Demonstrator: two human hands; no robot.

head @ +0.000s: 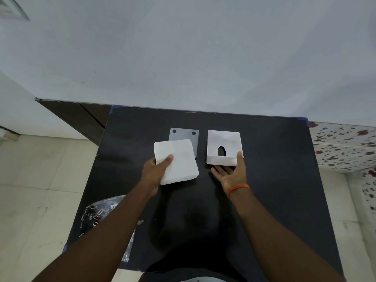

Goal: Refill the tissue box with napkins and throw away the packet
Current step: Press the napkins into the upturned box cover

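Note:
My left hand [156, 169] grips a thick stack of white napkins [179, 161] by its near left corner, thumb on top, just above the black table [264, 180]. To the right stands the white tissue box [223, 141], open side up, its oval slot showing inside. My right hand [232, 174] holds the box's near edge, thumb at its right corner and palm turned up beneath it. A grey flat lid [184, 135] with two dark dots lies behind the napkins, partly covered by them. The clear plastic packet [101, 216] lies at the table's left edge, partly hidden by my left forearm.
The table stands against a pale wall [183, 58]. A dark wooden panel [77, 117] is at the back left. Pale floor tiles [36, 190] lie to the left, and a floral-patterned surface [345, 147] is to the right.

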